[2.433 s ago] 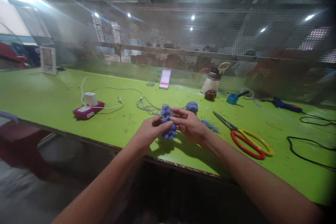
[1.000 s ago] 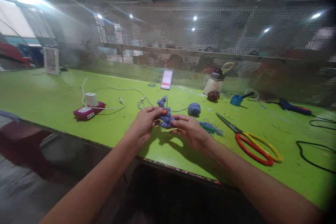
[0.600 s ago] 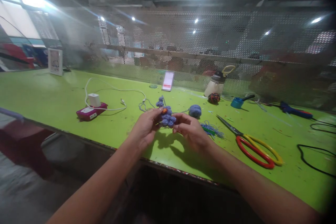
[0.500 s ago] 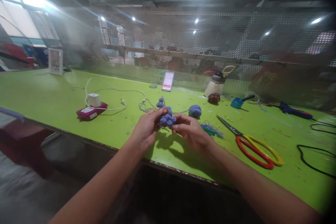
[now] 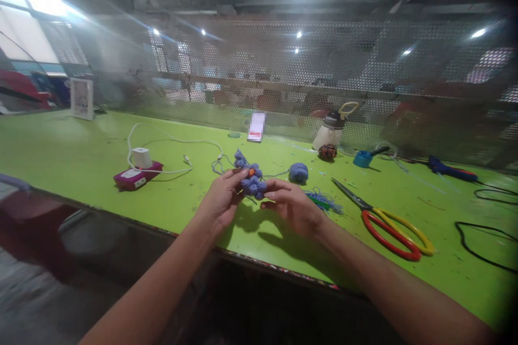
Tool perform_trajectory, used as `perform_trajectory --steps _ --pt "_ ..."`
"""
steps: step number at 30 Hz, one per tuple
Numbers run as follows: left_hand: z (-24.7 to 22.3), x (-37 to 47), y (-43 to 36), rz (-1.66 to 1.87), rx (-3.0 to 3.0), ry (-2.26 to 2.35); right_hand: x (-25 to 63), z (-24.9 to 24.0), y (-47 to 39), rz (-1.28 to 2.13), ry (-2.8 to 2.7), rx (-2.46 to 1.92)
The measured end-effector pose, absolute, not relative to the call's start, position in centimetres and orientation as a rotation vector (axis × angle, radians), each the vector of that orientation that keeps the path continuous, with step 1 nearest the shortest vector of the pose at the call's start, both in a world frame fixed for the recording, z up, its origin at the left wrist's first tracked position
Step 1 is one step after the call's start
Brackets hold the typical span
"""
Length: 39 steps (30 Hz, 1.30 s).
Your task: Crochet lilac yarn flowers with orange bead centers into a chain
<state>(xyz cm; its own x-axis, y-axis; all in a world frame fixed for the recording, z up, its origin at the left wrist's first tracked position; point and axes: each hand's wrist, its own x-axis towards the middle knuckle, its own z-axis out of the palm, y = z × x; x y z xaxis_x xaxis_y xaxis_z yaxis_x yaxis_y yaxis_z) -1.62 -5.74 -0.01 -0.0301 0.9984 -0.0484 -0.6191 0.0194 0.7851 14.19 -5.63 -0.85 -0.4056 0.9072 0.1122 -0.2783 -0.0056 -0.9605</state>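
Observation:
A purple crocheted flower piece (image 5: 254, 187) with an orange centre is held just above the front of the table. My left hand (image 5: 222, 197) pinches its left side between thumb and fingers. At its right edge, the fingertips of my right hand (image 5: 293, 205) close on a petal. A strand of yarn runs from the piece to a purple yarn ball (image 5: 298, 172) behind my right hand. Loose purple yarn ends with a green strip (image 5: 324, 200) lie just right of that hand.
Large scissors (image 5: 394, 229) with red and yellow handles lie open at right. A magenta power strip (image 5: 137, 177) with a white charger stands left. Behind are a phone (image 5: 256, 126), a spray bottle (image 5: 329, 132), a dark yarn ball (image 5: 327, 152), a blue pot (image 5: 363, 159) and a glue gun (image 5: 451, 168).
The crocheted piece has turned slightly, so its orange centre and upper petals show more openly. Both hands keep their places, and the view has shifted a little.

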Motion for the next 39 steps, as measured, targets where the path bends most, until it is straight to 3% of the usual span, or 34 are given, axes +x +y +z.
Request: perform_trajectory --steps 4,11,20,32,35,39 --pt "0.5 -2.5 -6.2 1.350 0.735 0.703 14.4 -0.6 -5.3 1.551 -1.341 -0.746" --pt "1.5 -4.7 -6.7 1.178 0.864 0.734 15.9 -0.7 -2.7 1.200 -1.287 -0.895" --pt "2.8 -5.1 -6.9 1.050 1.088 0.938 15.9 0.8 -4.2 1.418 -1.786 -0.850" --pt "1.5 -5.0 -7.3 1.082 0.838 0.850 20.2 1.3 0.9 0.770 -1.448 -1.145" --pt "1.2 -4.8 -6.9 1.197 0.766 0.817 18.9 1.3 -0.5 0.854 -1.446 -1.101" --pt "0.9 -4.1 -6.3 1.326 0.725 0.795 16.0 0.7 -3.7 1.278 -1.576 -0.940"
